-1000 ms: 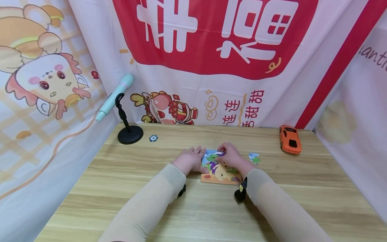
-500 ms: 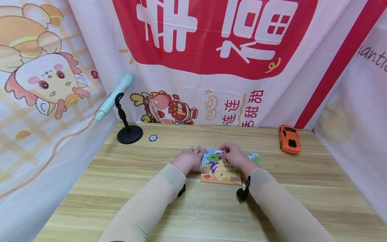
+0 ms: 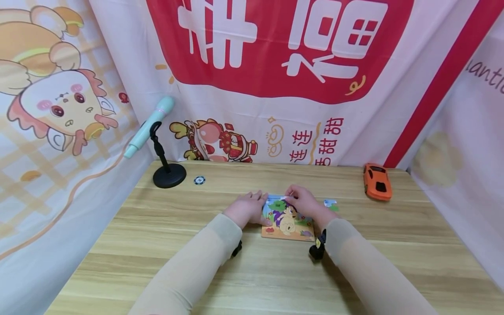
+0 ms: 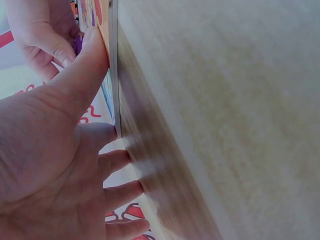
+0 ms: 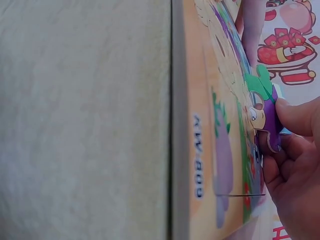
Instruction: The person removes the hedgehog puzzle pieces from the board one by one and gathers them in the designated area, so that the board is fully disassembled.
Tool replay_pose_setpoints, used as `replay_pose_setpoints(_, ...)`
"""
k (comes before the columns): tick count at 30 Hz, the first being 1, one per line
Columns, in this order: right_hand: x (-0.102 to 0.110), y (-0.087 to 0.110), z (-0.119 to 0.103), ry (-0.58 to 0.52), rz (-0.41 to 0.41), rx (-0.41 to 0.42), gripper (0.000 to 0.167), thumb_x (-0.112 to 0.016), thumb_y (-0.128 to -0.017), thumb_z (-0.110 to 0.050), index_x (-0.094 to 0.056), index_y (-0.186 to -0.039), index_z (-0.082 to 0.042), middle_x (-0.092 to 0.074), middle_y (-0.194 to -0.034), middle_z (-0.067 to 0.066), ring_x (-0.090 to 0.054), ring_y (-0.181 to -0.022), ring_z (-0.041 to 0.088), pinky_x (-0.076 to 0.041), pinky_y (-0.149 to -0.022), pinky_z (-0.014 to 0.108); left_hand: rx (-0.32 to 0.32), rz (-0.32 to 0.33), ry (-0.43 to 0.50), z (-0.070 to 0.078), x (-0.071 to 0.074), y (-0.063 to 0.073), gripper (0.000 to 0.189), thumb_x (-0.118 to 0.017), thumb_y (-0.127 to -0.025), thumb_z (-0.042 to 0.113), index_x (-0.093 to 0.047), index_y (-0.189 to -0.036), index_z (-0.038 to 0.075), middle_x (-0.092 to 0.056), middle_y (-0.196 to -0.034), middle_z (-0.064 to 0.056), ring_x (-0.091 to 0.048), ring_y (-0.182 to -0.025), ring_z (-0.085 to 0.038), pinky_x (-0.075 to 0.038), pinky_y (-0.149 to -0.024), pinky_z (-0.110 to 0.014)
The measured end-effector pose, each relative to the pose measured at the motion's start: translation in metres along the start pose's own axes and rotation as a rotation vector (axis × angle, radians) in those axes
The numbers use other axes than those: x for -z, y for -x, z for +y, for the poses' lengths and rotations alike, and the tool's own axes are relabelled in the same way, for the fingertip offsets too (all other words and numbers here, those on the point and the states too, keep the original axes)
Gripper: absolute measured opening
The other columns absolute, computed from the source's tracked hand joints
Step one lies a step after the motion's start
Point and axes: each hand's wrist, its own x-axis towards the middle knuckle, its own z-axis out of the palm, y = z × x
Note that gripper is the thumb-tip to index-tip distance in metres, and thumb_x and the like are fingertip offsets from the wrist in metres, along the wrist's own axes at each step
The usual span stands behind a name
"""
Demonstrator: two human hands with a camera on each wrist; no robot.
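A colourful cartoon jigsaw board [image 3: 293, 234] lies on the wooden table, centred in the head view. My left hand [image 3: 248, 208] rests at its left edge; the thumb [image 4: 89, 55] lies on the board and the other fingers are spread straight against the table. With thumb and fingers, my right hand [image 3: 305, 204] pinches a purple and green puzzle piece [image 5: 272, 117], tilted over the upper right part of the picture. Its far side is hidden by the fingers. One more puzzle piece [image 3: 330, 204], blue and green, lies just right of the right hand.
An orange toy car [image 3: 378, 182] stands at the back right. At the back left are a black stand [image 3: 169, 175] holding a mint-green microphone [image 3: 149, 127] and a poker chip [image 3: 199, 180]. Printed cloth [image 3: 275, 105] hangs behind the table.
My right hand has shifted slightly over the board's upper right, and the held puzzle piece has turned and come lower, baring more of the picture. The left hand has stayed in place.
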Motion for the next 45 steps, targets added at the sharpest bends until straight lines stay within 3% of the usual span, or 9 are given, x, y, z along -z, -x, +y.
replay_pose_setpoints(6, 0.0, 0.0, -0.001, 0.016, 0.011, -0.004, 0.007, -0.053, -0.104, -0.016, -0.055, -0.098, -0.012, -0.062, -0.097, 0.007, -0.058, -0.088, 0.024, -0.047, -0.079, 0.041, -0.013, 0.014, -0.022, 0.001, 0.002, 0.003, 0.102, -0.062, -0.083, 0.069, -0.017, -0.16, 0.019, -0.014, -0.164, -0.007, -0.017, -0.147, -0.036, -0.016, -0.117, -0.051)
replay_pose_setpoints(14, 0.012, 0.001, 0.001, -0.051, 0.015, -0.005, 0.007, -0.056, -0.102, -0.016, -0.057, -0.098, -0.01, -0.062, -0.097, 0.009, -0.059, -0.091, 0.025, -0.047, -0.081, 0.041, -0.001, -0.001, -0.018, 0.0, 0.001, 0.001, 0.101, -0.062, -0.084, 0.069, -0.017, -0.16, 0.02, -0.013, -0.164, -0.005, -0.016, -0.148, -0.033, -0.015, -0.118, -0.05)
replay_pose_setpoints(22, 0.06, 0.021, 0.003, -0.136, 0.097, -0.003, 0.016, -0.063, -0.098, -0.016, -0.064, -0.106, -0.002, -0.061, -0.094, 0.011, -0.057, -0.086, 0.024, -0.05, -0.079, 0.042, 0.022, -0.011, 0.035, -0.004, -0.007, -0.013, 0.108, -0.065, -0.077, 0.072, -0.017, -0.16, 0.023, -0.012, -0.165, -0.004, -0.013, -0.148, -0.034, -0.012, -0.117, -0.053)
replay_pose_setpoints(29, 0.115, 0.05, 0.031, -0.028, 0.121, -0.088, 0.021, -0.066, -0.097, -0.017, -0.069, -0.11, 0.0, -0.066, -0.097, 0.012, -0.057, -0.087, 0.025, -0.051, -0.079, 0.042, 0.022, -0.007, 0.027, -0.008, -0.013, -0.022, 0.11, -0.064, -0.076, 0.075, -0.015, -0.16, 0.024, -0.01, -0.165, -0.003, -0.011, -0.148, -0.034, -0.011, -0.118, -0.052)
replay_pose_setpoints(32, 0.129, 0.064, 0.046, 0.019, 0.133, -0.144, 0.025, -0.063, -0.099, -0.018, -0.069, -0.113, 0.001, -0.068, -0.1, 0.012, -0.058, -0.09, 0.026, -0.052, -0.079, 0.039, 0.027, -0.009, 0.043, -0.007, -0.011, -0.019, 0.11, -0.065, -0.076, 0.073, -0.015, -0.16, 0.024, -0.011, -0.165, -0.003, -0.012, -0.148, -0.034, -0.012, -0.118, -0.051)
replay_pose_setpoints(40, 0.141, 0.086, 0.09, 0.013, 0.163, -0.287, 0.026, -0.055, -0.103, -0.014, -0.065, -0.115, 0.007, -0.065, -0.1, 0.015, -0.056, -0.088, 0.027, -0.049, -0.072, 0.032, 0.036, -0.022, 0.051, -0.01, -0.014, -0.025, 0.112, -0.063, -0.074, 0.076, -0.011, -0.16, 0.026, -0.007, -0.165, -0.001, -0.009, -0.149, -0.033, -0.011, -0.118, -0.05)
replay_pose_setpoints(45, 0.139, 0.09, 0.107, 0.023, 0.244, -0.345, 0.025, -0.059, -0.1, -0.014, -0.064, -0.109, 0.009, -0.062, -0.098, 0.017, -0.053, -0.086, 0.028, -0.047, -0.069, 0.032, 0.039, -0.039, 0.042, -0.009, -0.014, -0.026, 0.11, -0.062, -0.076, 0.076, -0.007, -0.16, 0.029, -0.005, -0.165, 0.0, -0.008, -0.149, -0.032, -0.012, -0.118, -0.048)
